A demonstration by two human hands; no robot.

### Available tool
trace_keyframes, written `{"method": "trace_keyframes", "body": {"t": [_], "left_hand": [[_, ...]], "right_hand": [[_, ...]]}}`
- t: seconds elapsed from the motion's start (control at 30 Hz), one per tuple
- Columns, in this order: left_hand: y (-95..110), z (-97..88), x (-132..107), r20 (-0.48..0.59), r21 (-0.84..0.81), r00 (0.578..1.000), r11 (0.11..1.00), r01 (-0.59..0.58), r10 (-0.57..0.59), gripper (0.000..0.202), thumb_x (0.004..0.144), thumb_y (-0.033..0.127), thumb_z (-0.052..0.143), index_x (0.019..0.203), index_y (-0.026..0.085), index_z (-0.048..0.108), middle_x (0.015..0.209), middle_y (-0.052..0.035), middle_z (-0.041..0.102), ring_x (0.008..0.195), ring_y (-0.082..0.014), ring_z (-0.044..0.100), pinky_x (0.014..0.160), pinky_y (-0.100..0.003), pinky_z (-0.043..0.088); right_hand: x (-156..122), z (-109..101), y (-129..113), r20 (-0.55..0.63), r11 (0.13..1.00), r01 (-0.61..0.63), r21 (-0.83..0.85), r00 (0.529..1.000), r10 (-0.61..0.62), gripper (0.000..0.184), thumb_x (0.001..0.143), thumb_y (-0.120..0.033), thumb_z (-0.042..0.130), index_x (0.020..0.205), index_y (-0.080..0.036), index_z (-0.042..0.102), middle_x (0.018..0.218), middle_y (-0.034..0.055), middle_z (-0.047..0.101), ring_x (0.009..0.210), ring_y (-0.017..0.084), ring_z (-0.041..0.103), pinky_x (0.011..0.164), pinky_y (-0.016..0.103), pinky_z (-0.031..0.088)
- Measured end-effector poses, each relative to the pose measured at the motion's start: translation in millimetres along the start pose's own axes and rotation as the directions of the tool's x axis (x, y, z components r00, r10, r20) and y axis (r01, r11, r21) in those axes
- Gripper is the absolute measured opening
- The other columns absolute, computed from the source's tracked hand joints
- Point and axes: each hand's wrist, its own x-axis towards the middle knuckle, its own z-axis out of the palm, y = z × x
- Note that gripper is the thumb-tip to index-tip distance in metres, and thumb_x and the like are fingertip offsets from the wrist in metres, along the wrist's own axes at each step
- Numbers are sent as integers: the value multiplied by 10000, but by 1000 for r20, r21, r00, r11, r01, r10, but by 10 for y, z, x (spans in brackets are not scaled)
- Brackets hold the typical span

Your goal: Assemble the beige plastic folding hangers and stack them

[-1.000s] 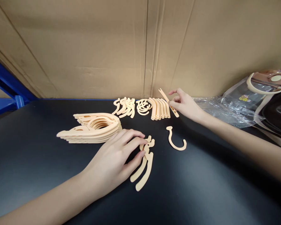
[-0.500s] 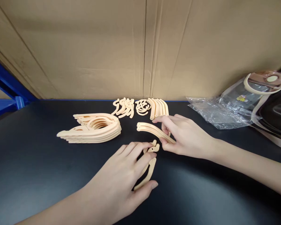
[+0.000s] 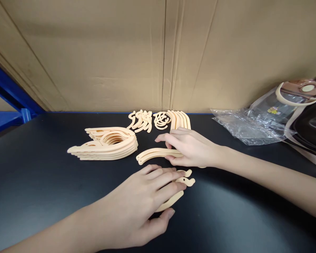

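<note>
My right hand (image 3: 191, 146) has its thumb and fingers around a pair of beige curved hanger arms (image 3: 152, 152), with the index finger stretched out above them. The far ends of these arms are hidden under the palm. In front of it, my left hand (image 3: 147, 198) lies with fingers extended over several small beige pieces. Sticking out past its fingertips are hook-shaped pieces (image 3: 188, 181), one with a small hole. A curved strip (image 3: 173, 201) shows between that hand's fingers and its thumb, which is held apart.
Stacked beige hanger pieces (image 3: 107, 147) lie at left. Toward the back are S-shaped hooks (image 3: 142, 121), small curved pieces (image 3: 161, 120) and more curved arms (image 3: 180, 119). A clear plastic bag (image 3: 242, 124), a bottle (image 3: 279, 102) and a black bag (image 3: 310, 123) occupy the right. Cardboard (image 3: 107, 59) stands behind.
My right hand has moved slightly left, and the curved arms have swung round to lie more crosswise. My left hand and the hook pieces under it have shifted to the right and nearer.
</note>
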Motion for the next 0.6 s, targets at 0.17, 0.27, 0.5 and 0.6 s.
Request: {"method": "trace_keyframes", "body": {"t": [0.17, 0.27, 0.5, 0.6], "left_hand": [[-44, -13, -15, 6, 39, 999, 998, -40, 40, 418, 947, 211, 510, 1364, 176, 516, 1429, -37, 582, 1356, -169, 490, 1156, -320, 345], [-61, -14, -18, -7, 77, 998, 995, -61, 61, 429, 992, 331, 498, 1393, 179, 494, 1460, -52, 550, 1377, -192, 471, 1162, -340, 339], [-136, -23, 13, -271, 335, 962, 935, 118, -24, 269, 1010, 245, 439, 1141, 148, 652, 1061, -65, 708, 966, -231, 634, 837, -373, 466], [-189, -50, 11, -328, 577, 943, 780, 242, -50, 219, 967, 196, 482, 931, 132, 689, 845, -68, 673, 799, -267, 613, 701, -397, 452]], "right_hand": [[-12, 64, 45, -44, 1000, -23, -2, 999, 23, 358, 916, -309, 647, 1218, -153, 535, 933, 49, 674, 832, 213, 609, 745, 332, 452], [-74, 41, 68, -105, 998, -66, 20, 992, 68, 314, 945, -365, 614, 1162, -144, 560, 926, 46, 674, 827, 201, 617, 758, 332, 458], [-435, -186, 88, -128, 975, -202, -89, 973, 190, 62, 946, -212, 586, 937, -161, 619, 822, 10, 649, 774, 168, 580, 726, 324, 418], [-601, -220, 43, -82, 968, -230, -102, 971, 223, 106, 967, -221, 559, 961, -166, 649, 874, 21, 661, 799, 170, 576, 733, 328, 424]]}}
